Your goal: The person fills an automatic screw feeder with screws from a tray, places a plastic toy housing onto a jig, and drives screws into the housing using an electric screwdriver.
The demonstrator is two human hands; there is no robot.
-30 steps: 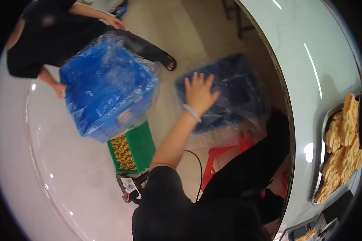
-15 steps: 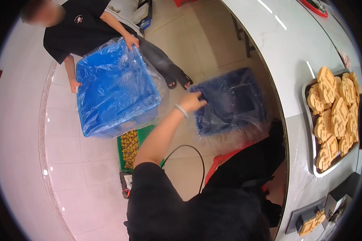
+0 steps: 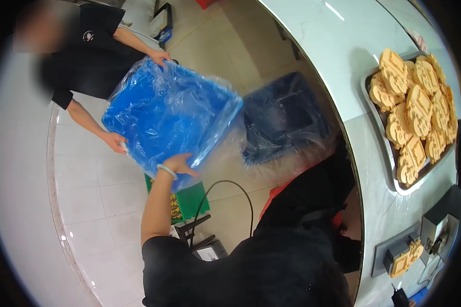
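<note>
My left hand (image 3: 179,165), with a pale band at the wrist, reaches over the near edge of a blue plastic crate (image 3: 159,120) lined with clear plastic film. The fingers are spread and slightly blurred; the hand overlaps the rim, and firm contact cannot be made out. Across from me, a person in a black shirt holds the tilted crate by its far side and left corner with both hands. To the right of it, a darker blue crate (image 3: 284,120) with clear film stands low beside the counter. My right hand is out of view.
Under the held crate sits a green tray (image 3: 193,199) with small yellow-brown pieces. A black cable loops over the floor (image 3: 235,199). On the counter (image 3: 338,66) at right rests a metal tray (image 3: 405,191) of carved tan pieces (image 3: 419,110), near a small dark device (image 3: 438,233).
My left hand has moved left from the darker crate to the held blue crate. The other person has brought that crate rightward and turned it. My view has shifted.
</note>
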